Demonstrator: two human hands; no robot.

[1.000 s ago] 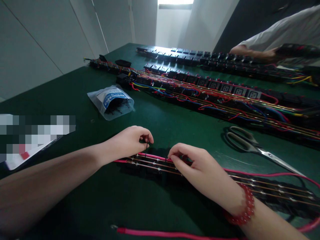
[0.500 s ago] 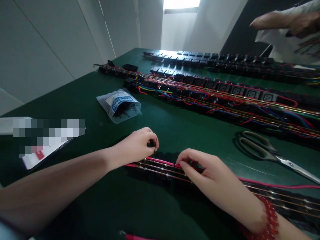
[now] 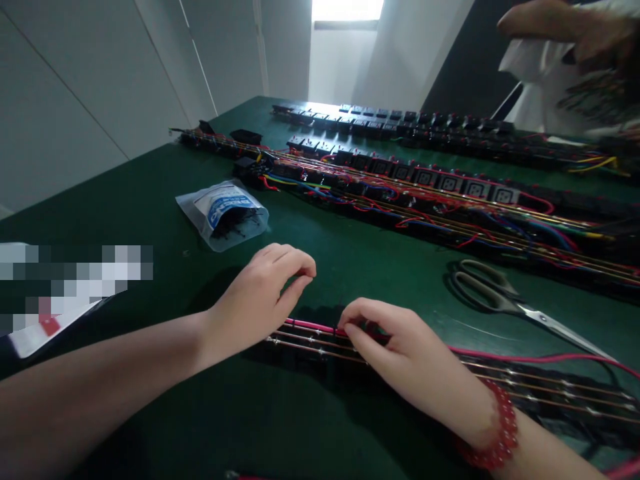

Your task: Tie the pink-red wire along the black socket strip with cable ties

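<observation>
A long black socket strip with bare copper bars [image 3: 525, 390] lies across the green table [image 3: 350, 260] in front of me. A pink wire [image 3: 500, 353] runs along its far edge. My right hand [image 3: 405, 353], with a red bead bracelet on its wrist, rests on the strip, its fingertips pinched on the pink wire. My left hand [image 3: 260, 300] hovers just above the strip's left end. Its fingers curl towards the thumb in a pinch, and what they hold is hidden.
Scissors [image 3: 500, 297] lie to the right, beyond the strip. A clear plastic bag of small black parts [image 3: 223, 210] sits further back on the left. Several wired socket strips [image 3: 425, 193] fill the far half. Another person's arm [image 3: 565, 33] is at top right. Papers [image 3: 50, 313] lie left.
My left hand has lifted off the strip's end and the black tie seen in its fingers no longer shows. My right hand stays on the pink wire. The other person's arm rose.
</observation>
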